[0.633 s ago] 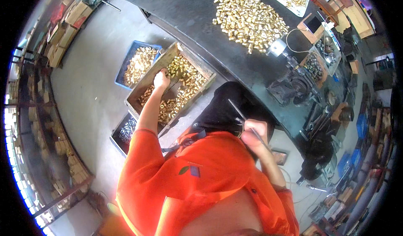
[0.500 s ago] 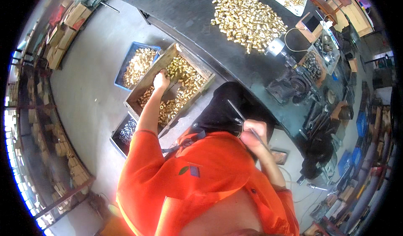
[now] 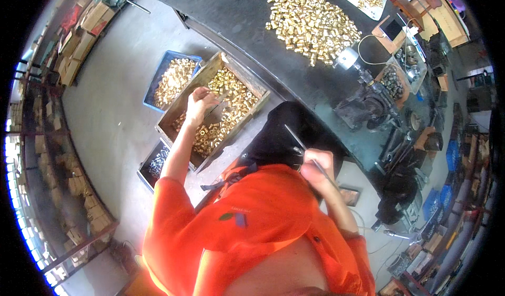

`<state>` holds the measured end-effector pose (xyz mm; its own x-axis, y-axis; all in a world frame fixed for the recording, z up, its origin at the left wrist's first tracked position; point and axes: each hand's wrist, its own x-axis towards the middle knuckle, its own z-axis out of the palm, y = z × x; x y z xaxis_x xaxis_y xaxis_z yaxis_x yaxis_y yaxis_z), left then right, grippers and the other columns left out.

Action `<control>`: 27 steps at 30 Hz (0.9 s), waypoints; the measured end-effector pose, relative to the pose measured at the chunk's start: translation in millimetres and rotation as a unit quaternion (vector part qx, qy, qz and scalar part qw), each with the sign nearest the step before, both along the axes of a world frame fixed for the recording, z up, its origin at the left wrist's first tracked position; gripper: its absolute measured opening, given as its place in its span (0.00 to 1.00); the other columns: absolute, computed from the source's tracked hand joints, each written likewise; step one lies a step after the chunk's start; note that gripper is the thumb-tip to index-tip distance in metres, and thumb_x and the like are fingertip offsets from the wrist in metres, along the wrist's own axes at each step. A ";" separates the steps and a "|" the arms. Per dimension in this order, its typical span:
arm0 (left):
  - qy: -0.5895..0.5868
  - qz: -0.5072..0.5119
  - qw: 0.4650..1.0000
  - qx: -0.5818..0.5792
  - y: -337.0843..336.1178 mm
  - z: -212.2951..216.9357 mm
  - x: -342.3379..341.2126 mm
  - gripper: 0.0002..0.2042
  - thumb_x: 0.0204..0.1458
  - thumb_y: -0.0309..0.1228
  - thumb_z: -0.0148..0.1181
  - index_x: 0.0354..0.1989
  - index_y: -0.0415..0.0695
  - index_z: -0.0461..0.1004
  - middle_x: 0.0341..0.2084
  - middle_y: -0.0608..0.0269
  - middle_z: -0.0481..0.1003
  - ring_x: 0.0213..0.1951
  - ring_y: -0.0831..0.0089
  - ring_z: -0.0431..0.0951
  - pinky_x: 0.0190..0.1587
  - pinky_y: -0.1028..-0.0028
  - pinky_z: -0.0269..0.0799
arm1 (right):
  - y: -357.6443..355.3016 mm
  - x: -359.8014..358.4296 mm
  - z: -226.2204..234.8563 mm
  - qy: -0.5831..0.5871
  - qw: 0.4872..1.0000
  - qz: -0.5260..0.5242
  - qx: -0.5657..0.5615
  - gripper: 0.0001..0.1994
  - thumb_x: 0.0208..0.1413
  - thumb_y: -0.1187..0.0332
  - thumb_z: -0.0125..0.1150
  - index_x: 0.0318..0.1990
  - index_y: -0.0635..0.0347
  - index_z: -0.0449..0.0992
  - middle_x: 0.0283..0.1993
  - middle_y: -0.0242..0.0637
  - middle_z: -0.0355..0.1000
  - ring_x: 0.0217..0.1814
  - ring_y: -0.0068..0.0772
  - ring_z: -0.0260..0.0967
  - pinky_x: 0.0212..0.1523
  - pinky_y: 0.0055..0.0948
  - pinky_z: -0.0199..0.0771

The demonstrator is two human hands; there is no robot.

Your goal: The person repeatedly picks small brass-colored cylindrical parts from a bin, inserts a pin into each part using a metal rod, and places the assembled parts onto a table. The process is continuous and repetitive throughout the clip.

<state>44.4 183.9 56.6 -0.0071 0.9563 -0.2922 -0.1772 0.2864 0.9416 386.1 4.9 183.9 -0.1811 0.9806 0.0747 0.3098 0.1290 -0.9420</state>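
Note:
My left hand (image 3: 199, 105) hovers over a wooden box (image 3: 167, 123) of small brass fittings (image 3: 231, 118). Its fingers are spread apart, and I see nothing held between them. My right hand (image 3: 317, 167), near my right thigh, is closed around a thin metal rod (image 3: 295, 137) that slants up and to the left. The rod's lower part runs past the fist along the wrist.
A blue tray (image 3: 149, 97) of brass parts and a bin (image 3: 149, 176) of dark metal pieces stand beside the box. On the dark workbench (image 3: 231, 17) lies a heap of brass fittings (image 3: 310, 25), left of a metal clamping machine (image 3: 368, 104).
My left hand has moved slightly back toward me and to the left within the box, and its fingers have opened from a fist. The right hand and rod keep their place.

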 end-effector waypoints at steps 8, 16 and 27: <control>-0.008 -0.267 0.959 0.089 -69.8 98.4 103.4 0.09 0.47 0.22 0.64 0.37 0.40 0.74 0.29 0.67 0.74 0.31 0.83 0.72 0.35 0.82 0.68 | 18.3 -7.9 14.8 0.011 0.999 0.034 0.021 0.16 0.39 0.66 0.58 0.16 0.61 0.56 0.15 0.35 0.50 0.16 0.28 0.49 0.19 0.29 0.48; 0.182 -0.348 0.865 0.313 -87.1 125.5 140.9 0.11 0.38 0.18 0.66 0.33 0.39 0.76 0.25 0.65 0.70 0.25 0.78 0.70 0.27 0.79 0.66 | 17.5 -5.7 23.3 -0.020 0.999 0.017 0.037 0.12 0.36 0.72 0.57 0.17 0.63 0.57 0.16 0.39 0.53 0.15 0.35 0.53 0.19 0.31 0.53; 0.280 -0.374 0.767 0.441 -88.9 140.3 150.9 0.11 0.38 0.24 0.67 0.33 0.43 0.77 0.27 0.59 0.71 0.26 0.63 0.76 0.27 0.69 0.71 | 14.5 -5.0 10.8 -0.032 0.998 -0.010 0.058 0.11 0.36 0.74 0.57 0.17 0.62 0.59 0.15 0.41 0.55 0.15 0.39 0.54 0.18 0.32 0.54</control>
